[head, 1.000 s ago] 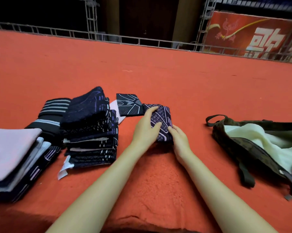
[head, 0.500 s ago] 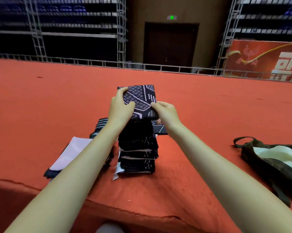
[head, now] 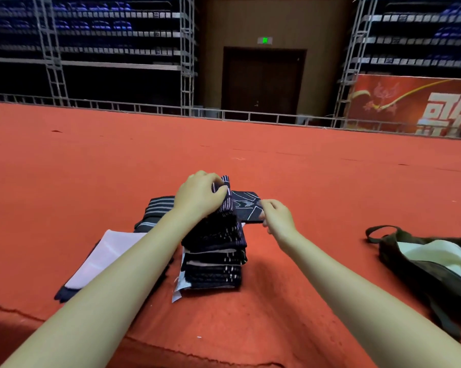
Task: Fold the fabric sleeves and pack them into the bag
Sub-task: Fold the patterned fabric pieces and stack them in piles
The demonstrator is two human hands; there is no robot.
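Red carpeted counter (head: pixel 330 181): left hand (head: pixel 197 196) now grips the folded sleeve (head: pixel 225 193) onto the stack (head: pixel 213 251) beneath; right hand (head: pixel 275 215) released, loose; bag (head: pixel 423 264) packing remains.

Readable signs and lettering

Large white Chinese characters, cut off and unreadable, are seen on the red banner (head: pixel 415 107) at right; a green exit sign (head: pixel 265 40) is lit above the door (head: pixel 262 81).

Red carpet (head: pixel 303 168) covers the stage; its near edge is frayed. Metal railing (head: pixel 144 108) runs along the carpet's far edge. Beyond the railing: dark double door (head: pixel 262 81) with a green exit sign (head: pixel 265 40) above, scaffold racks (head: pixel 91 35) left of the door, red banner (head: pixel 415 104) right of it.
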